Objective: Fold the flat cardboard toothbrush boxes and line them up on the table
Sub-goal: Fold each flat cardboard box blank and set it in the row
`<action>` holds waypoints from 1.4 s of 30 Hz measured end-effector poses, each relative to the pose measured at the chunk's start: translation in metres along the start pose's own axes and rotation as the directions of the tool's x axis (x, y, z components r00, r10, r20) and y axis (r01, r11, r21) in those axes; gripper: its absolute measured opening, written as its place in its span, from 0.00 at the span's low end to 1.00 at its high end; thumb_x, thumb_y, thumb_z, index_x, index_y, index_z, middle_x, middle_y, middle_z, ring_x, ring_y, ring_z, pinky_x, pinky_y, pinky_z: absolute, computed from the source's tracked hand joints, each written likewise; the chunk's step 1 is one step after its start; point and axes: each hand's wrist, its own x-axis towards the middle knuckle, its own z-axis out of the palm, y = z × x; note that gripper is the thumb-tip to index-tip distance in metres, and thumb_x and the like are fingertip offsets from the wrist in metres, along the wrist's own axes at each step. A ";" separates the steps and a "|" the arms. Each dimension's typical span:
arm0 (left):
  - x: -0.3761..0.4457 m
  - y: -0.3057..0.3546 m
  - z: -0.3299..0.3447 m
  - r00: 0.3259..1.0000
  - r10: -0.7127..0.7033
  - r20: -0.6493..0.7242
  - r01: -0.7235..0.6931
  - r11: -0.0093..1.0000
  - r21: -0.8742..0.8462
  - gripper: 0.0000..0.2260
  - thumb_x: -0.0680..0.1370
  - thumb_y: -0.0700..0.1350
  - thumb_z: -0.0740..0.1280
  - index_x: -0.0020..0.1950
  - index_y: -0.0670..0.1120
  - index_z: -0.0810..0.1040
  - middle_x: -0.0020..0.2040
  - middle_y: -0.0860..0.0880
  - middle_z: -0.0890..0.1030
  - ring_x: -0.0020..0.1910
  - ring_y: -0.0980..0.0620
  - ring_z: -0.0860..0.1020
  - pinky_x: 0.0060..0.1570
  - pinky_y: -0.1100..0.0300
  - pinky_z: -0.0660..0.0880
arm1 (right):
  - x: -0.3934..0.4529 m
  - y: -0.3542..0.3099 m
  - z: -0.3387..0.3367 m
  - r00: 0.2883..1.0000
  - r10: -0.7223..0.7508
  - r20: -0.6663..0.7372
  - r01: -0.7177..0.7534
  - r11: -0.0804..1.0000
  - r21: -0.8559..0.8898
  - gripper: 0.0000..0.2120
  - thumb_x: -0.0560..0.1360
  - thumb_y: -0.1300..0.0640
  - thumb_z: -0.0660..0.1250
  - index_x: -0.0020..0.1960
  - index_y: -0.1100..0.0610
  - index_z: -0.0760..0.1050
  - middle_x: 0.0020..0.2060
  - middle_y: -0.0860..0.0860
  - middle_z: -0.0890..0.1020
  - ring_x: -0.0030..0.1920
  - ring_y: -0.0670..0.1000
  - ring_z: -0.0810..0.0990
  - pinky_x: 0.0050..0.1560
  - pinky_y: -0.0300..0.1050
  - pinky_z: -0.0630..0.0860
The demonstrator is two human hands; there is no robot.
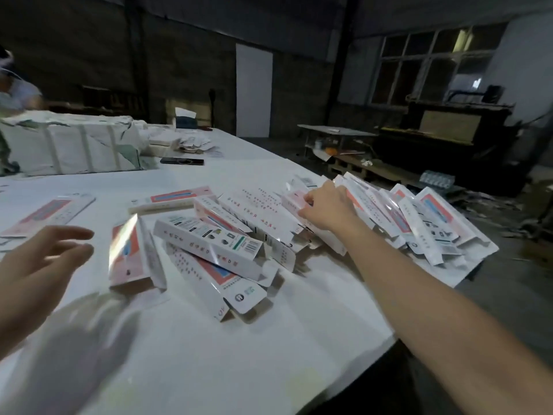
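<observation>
Flat boxes (pixel 419 223) half hidden under right hand (pixel 326 208); print illegible.

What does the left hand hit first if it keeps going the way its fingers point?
Probably the pink folded box just beyond the left hand, whose open fingers point right toward it. Depth is unclear; it might pass above.

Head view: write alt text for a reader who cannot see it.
A person's right hand reaches into a heap of flat toothbrush boxes at the right edge of a white table, fingers on one box. The left hand hovers open beside a pile of folded boxes.
</observation>
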 end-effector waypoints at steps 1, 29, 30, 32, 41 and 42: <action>0.000 -0.008 0.000 0.999 -0.002 -0.034 0.003 0.999 0.054 0.09 0.81 0.35 0.63 0.58 0.45 0.74 0.59 0.35 0.76 0.60 0.35 0.74 0.58 0.40 0.72 | 0.001 0.000 0.003 1.000 0.008 -0.019 -0.007 1.000 0.013 0.17 0.77 0.41 0.65 0.62 0.47 0.78 0.63 0.53 0.70 0.65 0.59 0.65 0.59 0.54 0.69; -0.017 -0.027 -0.046 0.989 -0.043 -0.142 0.144 0.521 0.841 0.22 0.77 0.56 0.64 0.70 0.57 0.67 0.67 0.46 0.70 0.67 0.36 0.67 0.63 0.39 0.65 | -0.153 -0.241 0.030 0.710 -0.692 -0.128 0.544 0.425 0.724 0.07 0.75 0.54 0.69 0.41 0.43 0.80 0.40 0.42 0.81 0.39 0.38 0.76 0.41 0.32 0.67; -0.017 -0.028 -0.047 0.988 -0.057 -0.145 0.152 0.537 0.830 0.23 0.78 0.56 0.63 0.72 0.55 0.65 0.67 0.45 0.71 0.66 0.35 0.69 0.62 0.41 0.67 | -0.153 -0.240 0.031 0.709 -0.693 -0.130 0.541 0.416 0.731 0.08 0.75 0.54 0.69 0.41 0.42 0.79 0.40 0.41 0.81 0.39 0.38 0.76 0.40 0.30 0.67; -0.018 -0.029 -0.048 0.991 -0.032 -0.130 0.125 0.568 0.814 0.23 0.78 0.51 0.63 0.73 0.53 0.64 0.62 0.45 0.75 0.59 0.38 0.74 0.52 0.47 0.73 | -0.153 -0.238 0.032 0.710 -0.688 -0.151 0.537 0.390 0.748 0.09 0.76 0.55 0.69 0.41 0.41 0.79 0.39 0.40 0.82 0.39 0.37 0.76 0.39 0.28 0.68; -0.026 -0.001 -0.046 0.903 0.347 -0.255 -0.029 0.640 0.768 0.30 0.72 0.32 0.60 0.72 0.51 0.63 0.53 0.43 0.77 0.44 0.38 0.74 0.36 0.50 0.66 | -0.150 -0.235 0.032 0.789 -0.582 -0.195 0.441 0.316 0.840 0.10 0.75 0.59 0.69 0.42 0.44 0.81 0.33 0.42 0.80 0.35 0.43 0.76 0.40 0.40 0.75; -0.027 0.004 -0.046 0.860 0.426 -0.281 -0.097 0.677 0.729 0.32 0.71 0.31 0.60 0.72 0.52 0.64 0.53 0.43 0.78 0.45 0.38 0.75 0.35 0.48 0.68 | -0.149 -0.234 0.031 0.802 -0.568 -0.185 0.409 0.297 0.863 0.09 0.75 0.59 0.69 0.44 0.45 0.82 0.33 0.44 0.81 0.35 0.44 0.76 0.40 0.42 0.77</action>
